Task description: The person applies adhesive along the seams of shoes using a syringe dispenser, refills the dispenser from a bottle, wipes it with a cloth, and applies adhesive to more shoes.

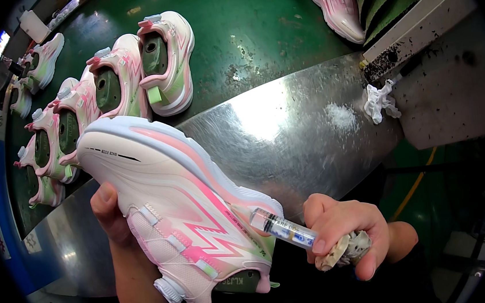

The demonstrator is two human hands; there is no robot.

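My left hand (111,218) grips a white and pink sneaker (164,181) from its left side, thumb showing by the toe part. The shoe is tilted with its toe up and left, a dial and laces on the upper, and a dark green last inside the collar. In my right hand (349,220) is a clear syringe (287,228). Its pale tip points at the seam between upper and sole near the heel; whether it touches, I cannot tell. A crumpled, stained wad (352,248) is also tucked in the fingers of that hand.
Several similar sneakers (168,60) on lasts stand along the green belt (255,29). Another sneaker (338,7) lies by green flaps (382,1) at far right. A metal ledge (287,130) bears white residue, with crumpled white tissue (380,102) at its right end.
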